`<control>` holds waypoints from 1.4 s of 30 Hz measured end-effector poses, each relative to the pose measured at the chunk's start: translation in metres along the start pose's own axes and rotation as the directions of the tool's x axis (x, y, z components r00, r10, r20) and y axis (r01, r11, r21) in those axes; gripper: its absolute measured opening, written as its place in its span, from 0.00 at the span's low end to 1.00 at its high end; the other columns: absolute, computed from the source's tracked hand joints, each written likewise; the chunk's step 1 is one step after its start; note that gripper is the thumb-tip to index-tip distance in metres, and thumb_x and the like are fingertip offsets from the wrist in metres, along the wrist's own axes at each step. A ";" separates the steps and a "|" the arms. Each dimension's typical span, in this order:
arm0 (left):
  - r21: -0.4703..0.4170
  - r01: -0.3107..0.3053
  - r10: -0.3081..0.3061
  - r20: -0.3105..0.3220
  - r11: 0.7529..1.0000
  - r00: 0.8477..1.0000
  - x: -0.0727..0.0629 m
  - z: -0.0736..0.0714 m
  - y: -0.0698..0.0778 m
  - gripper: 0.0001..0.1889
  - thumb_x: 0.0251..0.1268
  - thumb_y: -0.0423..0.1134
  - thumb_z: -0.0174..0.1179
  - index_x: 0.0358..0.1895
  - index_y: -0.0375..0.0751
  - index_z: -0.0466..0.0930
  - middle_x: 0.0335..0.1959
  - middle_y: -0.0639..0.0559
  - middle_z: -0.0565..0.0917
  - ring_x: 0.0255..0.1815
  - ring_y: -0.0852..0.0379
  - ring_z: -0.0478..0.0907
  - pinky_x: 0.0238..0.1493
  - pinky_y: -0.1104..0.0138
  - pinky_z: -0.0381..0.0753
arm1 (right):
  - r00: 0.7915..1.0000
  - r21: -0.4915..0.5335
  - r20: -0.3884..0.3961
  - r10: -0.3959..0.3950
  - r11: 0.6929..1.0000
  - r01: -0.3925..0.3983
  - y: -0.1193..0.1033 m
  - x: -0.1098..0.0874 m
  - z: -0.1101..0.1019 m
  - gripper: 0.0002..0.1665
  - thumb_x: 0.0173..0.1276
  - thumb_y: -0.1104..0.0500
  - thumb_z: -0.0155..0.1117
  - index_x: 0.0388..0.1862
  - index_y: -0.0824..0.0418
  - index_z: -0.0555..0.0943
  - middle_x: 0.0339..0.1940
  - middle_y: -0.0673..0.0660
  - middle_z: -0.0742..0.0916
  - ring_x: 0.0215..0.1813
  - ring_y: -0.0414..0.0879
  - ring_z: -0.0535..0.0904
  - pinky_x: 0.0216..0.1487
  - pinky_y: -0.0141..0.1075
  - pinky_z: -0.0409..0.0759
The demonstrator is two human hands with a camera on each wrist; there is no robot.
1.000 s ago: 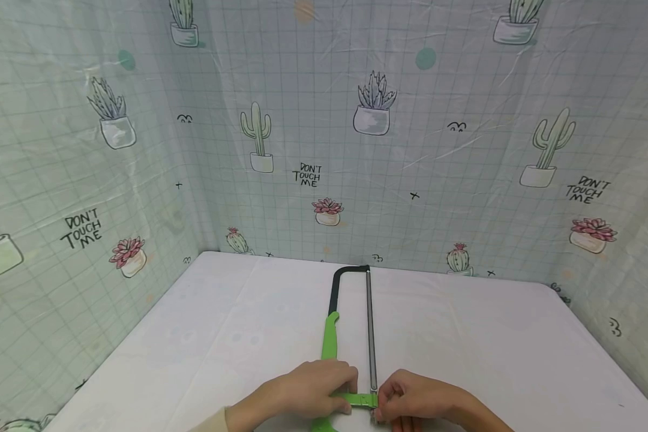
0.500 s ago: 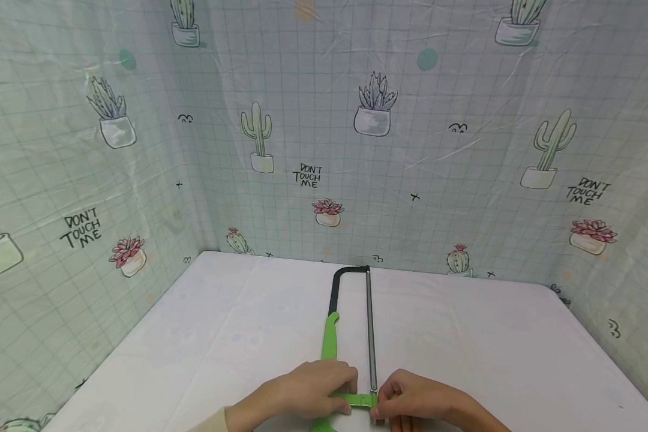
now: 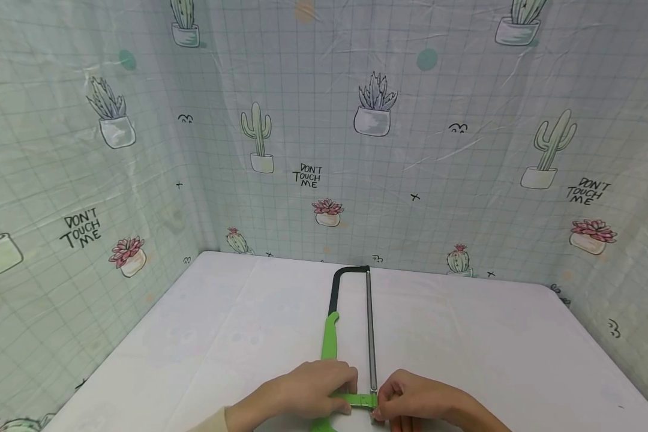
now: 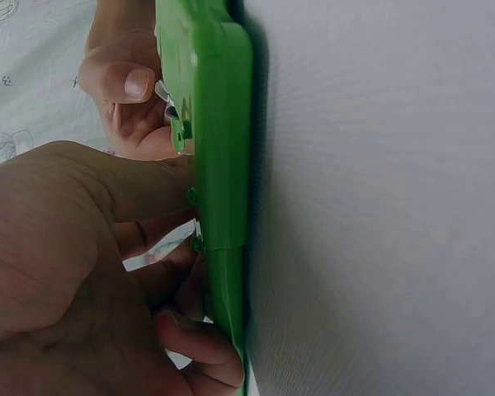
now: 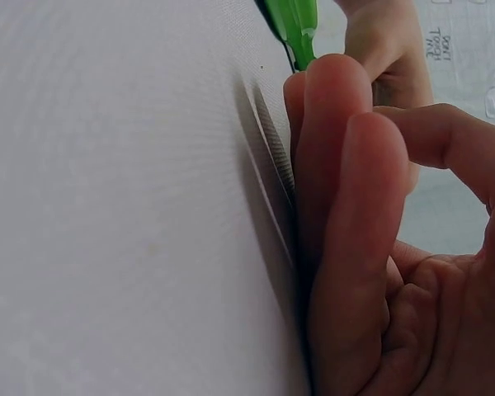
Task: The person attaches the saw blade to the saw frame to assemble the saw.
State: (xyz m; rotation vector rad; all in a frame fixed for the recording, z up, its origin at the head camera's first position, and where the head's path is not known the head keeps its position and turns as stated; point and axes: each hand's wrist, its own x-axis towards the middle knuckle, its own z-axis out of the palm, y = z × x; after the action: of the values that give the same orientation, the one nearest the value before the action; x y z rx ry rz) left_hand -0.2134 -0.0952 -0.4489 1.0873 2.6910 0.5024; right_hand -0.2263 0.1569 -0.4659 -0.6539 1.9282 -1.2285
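A hacksaw with a green handle and a black front frame lies flat on the white table. Its grey blade runs along the right side, toothed edge visible in the right wrist view. My left hand grips the green handle, thumb and fingers about the near crosspiece. With curled thumb and forefinger, my right hand pinches a small metal fitting at the blade's near end. That fitting is mostly covered; in the left wrist view a bit of shiny metal shows beside the right thumb.
The white table spreads out on both sides of the saw. A cactus-printed cloth hangs behind it and along the left and right. The table's near edge is out of sight.
My right thumb and fingertips have shifted slightly at the small metal fitting, covering and uncovering it. The left hand and the hacksaw have stayed where they were.
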 end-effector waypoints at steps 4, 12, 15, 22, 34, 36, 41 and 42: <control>0.001 -0.002 0.002 -0.003 1.000 1.000 0.000 0.001 -0.001 0.08 0.65 0.49 0.69 0.42 0.59 0.80 0.32 0.70 0.73 0.34 0.72 0.69 0.35 0.74 0.71 | 1.000 -0.016 -0.002 -0.005 1.000 0.005 0.002 0.000 0.000 0.24 0.65 0.55 0.61 0.35 0.81 0.80 0.17 0.47 0.82 0.17 0.33 0.73 0.20 0.24 0.72; -0.002 -0.005 0.005 0.002 1.000 1.000 0.001 0.001 -0.002 0.08 0.65 0.50 0.69 0.42 0.60 0.80 0.32 0.71 0.73 0.34 0.72 0.69 0.36 0.74 0.72 | 1.000 -0.030 0.002 -0.008 1.000 0.008 0.005 0.001 -0.002 0.21 0.64 0.55 0.61 0.33 0.77 0.79 0.18 0.48 0.82 0.17 0.33 0.73 0.20 0.24 0.72; -0.006 -0.005 0.005 0.003 1.000 1.000 0.002 0.001 -0.002 0.08 0.65 0.50 0.69 0.43 0.59 0.80 0.32 0.70 0.74 0.34 0.72 0.69 0.36 0.74 0.72 | 1.000 -0.027 0.005 -0.002 1.000 0.002 0.004 0.000 -0.002 0.13 0.65 0.55 0.61 0.29 0.65 0.80 0.19 0.48 0.82 0.17 0.34 0.73 0.20 0.24 0.72; 0.009 -0.008 0.008 -0.002 1.000 1.000 0.001 0.000 -0.001 0.08 0.65 0.49 0.69 0.42 0.59 0.80 0.31 0.70 0.73 0.34 0.72 0.69 0.35 0.74 0.71 | 1.000 -0.022 0.019 -0.003 1.000 0.004 0.003 0.000 -0.003 0.05 0.66 0.56 0.61 0.30 0.54 0.79 0.19 0.48 0.82 0.18 0.33 0.73 0.20 0.24 0.71; 0.003 -0.002 0.002 0.002 1.000 1.000 0.001 0.003 -0.003 0.08 0.65 0.50 0.69 0.42 0.59 0.80 0.32 0.71 0.74 0.35 0.72 0.70 0.37 0.74 0.72 | 0.999 -0.014 0.030 -0.011 1.000 0.012 0.005 0.001 -0.002 0.03 0.64 0.60 0.60 0.31 0.53 0.79 0.19 0.46 0.81 0.17 0.33 0.71 0.19 0.24 0.69; -0.001 -0.001 0.001 0.003 1.000 1.000 0.001 0.003 -0.003 0.08 0.65 0.50 0.68 0.42 0.59 0.80 0.33 0.71 0.74 0.35 0.72 0.70 0.37 0.74 0.72 | 0.999 -0.009 0.034 -0.014 1.000 0.014 0.005 0.001 -0.002 0.03 0.65 0.60 0.60 0.31 0.53 0.79 0.19 0.47 0.81 0.17 0.33 0.71 0.19 0.23 0.69; 0.003 0.001 -0.001 0.001 1.000 1.000 0.002 0.004 -0.004 0.08 0.65 0.50 0.69 0.42 0.59 0.80 0.33 0.71 0.74 0.35 0.72 0.70 0.37 0.74 0.72 | 0.999 0.002 0.042 -0.022 1.000 0.022 0.006 0.002 -0.003 0.03 0.65 0.60 0.61 0.31 0.54 0.80 0.19 0.47 0.82 0.17 0.33 0.71 0.19 0.23 0.69; 0.003 0.001 -0.001 0.001 1.000 1.000 0.003 0.004 -0.004 0.08 0.65 0.50 0.69 0.42 0.59 0.80 0.32 0.71 0.74 0.34 0.72 0.70 0.36 0.74 0.72 | 0.999 0.006 0.045 -0.026 1.000 0.025 0.006 0.002 -0.003 0.03 0.66 0.60 0.62 0.32 0.55 0.80 0.19 0.47 0.82 0.17 0.32 0.72 0.19 0.23 0.69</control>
State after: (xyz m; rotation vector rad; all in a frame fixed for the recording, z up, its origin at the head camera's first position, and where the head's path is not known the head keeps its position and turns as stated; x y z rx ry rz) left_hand -0.2167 -0.0954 -0.4544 1.0863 2.6922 0.4973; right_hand -0.2304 0.1600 -0.4712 -0.6995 1.8847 -1.2240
